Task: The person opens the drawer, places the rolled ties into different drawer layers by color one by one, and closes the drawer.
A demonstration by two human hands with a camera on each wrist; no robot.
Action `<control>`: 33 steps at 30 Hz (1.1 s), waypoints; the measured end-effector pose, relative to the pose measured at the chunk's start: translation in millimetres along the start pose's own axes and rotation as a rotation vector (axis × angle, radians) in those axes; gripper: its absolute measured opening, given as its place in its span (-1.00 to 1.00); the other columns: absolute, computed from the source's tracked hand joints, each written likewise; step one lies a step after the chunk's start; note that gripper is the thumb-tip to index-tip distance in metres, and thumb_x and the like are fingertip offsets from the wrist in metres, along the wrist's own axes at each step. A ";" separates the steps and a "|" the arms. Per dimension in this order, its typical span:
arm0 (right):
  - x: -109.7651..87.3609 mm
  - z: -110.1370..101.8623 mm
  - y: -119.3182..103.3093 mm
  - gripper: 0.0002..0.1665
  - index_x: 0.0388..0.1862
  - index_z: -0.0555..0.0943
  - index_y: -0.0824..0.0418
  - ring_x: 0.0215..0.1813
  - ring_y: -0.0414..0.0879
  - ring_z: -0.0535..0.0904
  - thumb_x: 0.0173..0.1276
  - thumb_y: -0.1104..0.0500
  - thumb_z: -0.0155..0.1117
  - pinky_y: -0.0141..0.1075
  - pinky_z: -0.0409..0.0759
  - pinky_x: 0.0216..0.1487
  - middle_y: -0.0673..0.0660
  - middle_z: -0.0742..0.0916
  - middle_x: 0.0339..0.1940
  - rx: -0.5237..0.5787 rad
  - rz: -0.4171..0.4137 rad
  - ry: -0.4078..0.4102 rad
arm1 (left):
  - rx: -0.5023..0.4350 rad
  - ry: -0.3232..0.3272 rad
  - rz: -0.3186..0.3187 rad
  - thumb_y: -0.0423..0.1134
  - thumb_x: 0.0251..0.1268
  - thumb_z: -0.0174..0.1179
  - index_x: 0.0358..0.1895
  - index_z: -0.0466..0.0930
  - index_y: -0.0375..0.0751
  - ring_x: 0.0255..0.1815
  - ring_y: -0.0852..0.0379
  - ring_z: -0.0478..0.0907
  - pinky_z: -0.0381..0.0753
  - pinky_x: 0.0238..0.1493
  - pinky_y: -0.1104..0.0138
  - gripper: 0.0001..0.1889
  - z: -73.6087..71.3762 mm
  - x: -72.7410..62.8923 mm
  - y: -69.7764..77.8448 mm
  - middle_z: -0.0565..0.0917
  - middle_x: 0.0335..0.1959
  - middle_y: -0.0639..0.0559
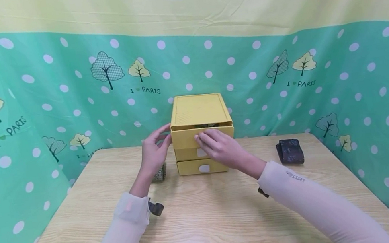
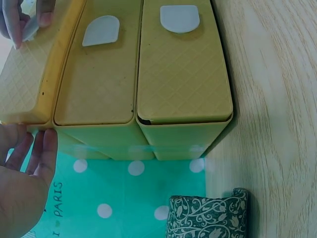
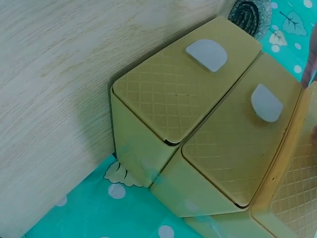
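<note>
A yellow three-drawer box (image 1: 200, 110) stands at the back of the table. Its top drawer (image 1: 183, 139) is pulled out a little, and something dark shows in the gap under the lid. My right hand (image 1: 219, 146) pinches the white handle (image 2: 30, 29) of that drawer, as the left wrist view shows. Against the box's left side my left hand (image 1: 154, 148) rests with its fingers extended, touching near the top drawer's edge. The middle drawer (image 2: 96, 74) and the bottom drawer (image 2: 185, 74) sit pushed in, each with a white handle.
A folded dark floral cloth (image 1: 290, 151) lies on the wooden table (image 1: 199, 218) to the right of the box. Left of it is a green-and-white patterned folded cloth (image 2: 208, 215), partly behind my left hand in the head view. A polka-dot curtain (image 1: 203, 71) hangs behind.
</note>
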State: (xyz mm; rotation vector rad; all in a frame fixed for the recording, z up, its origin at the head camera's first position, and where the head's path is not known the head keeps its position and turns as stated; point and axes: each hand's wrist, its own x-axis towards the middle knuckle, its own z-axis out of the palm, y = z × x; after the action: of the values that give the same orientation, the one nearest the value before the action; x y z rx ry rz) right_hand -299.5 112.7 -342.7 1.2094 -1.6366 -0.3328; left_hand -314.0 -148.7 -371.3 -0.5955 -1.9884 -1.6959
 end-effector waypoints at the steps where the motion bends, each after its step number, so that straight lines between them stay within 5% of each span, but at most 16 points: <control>1: 0.3 0.6 0.4 -0.67 0.18 0.63 0.48 -0.05 0.08 0.57 0.57 0.45 0.02 -0.24 0.73 0.03 0.25 0.65 -0.06 0.002 0.001 0.004 | -0.002 -0.002 0.002 -0.40 0.46 0.24 0.32 0.58 -0.20 0.08 -0.20 0.65 0.73 0.12 0.36 -0.60 -0.1 -0.1 0.1 0.64 0.21 -0.19; 13: 2.1 2.1 4.1 -0.64 0.22 0.62 0.45 0.00 0.08 0.57 0.59 0.46 -0.02 -0.24 0.70 0.10 0.23 0.66 -0.04 -0.029 0.014 -0.068 | 0.007 -0.003 -0.004 -0.43 0.47 0.21 0.34 0.57 -0.20 0.07 -0.19 0.66 0.73 0.12 0.35 -0.59 -0.3 0.8 1.1 0.63 0.23 -0.16; 18: 1.5 5.2 4.2 -0.66 0.21 0.63 0.45 -0.02 0.07 0.58 0.54 0.46 0.08 -0.25 0.71 0.07 0.24 0.67 -0.04 -0.038 0.016 -0.057 | 0.012 -0.008 0.000 -0.40 0.48 0.22 0.34 0.56 -0.20 0.08 -0.19 0.66 0.73 0.13 0.33 -0.59 -0.4 -0.7 2.6 0.63 0.24 -0.16; 26: 1.0 10.4 4.8 -0.60 0.19 0.65 0.43 -0.03 0.07 0.59 0.63 0.46 -0.12 -0.26 0.72 0.06 0.24 0.68 -0.05 -0.051 0.025 -0.044 | 0.007 -0.010 -0.005 -0.40 0.48 0.21 0.35 0.55 -0.22 0.10 -0.22 0.64 0.71 0.15 0.34 -0.58 -0.8 -0.6 2.2 0.61 0.27 -0.19; 33: 0.4 13.3 6.0 -0.63 0.21 0.64 0.43 -0.02 0.08 0.59 0.58 0.47 -0.02 -0.26 0.72 0.09 0.24 0.68 -0.04 -0.045 0.034 -0.045 | 0.018 -0.005 -0.030 -0.46 0.47 0.19 0.35 0.53 -0.29 0.13 -0.29 0.62 0.72 0.14 0.34 -0.58 -0.5 0.7 2.3 0.59 0.28 -0.25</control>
State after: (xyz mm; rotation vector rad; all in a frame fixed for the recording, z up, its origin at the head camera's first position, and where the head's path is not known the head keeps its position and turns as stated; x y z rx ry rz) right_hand -313.9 110.7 -343.9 1.1469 -1.6780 -0.3763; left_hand -313.2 -148.8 -368.9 -0.5674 -2.0240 -1.6932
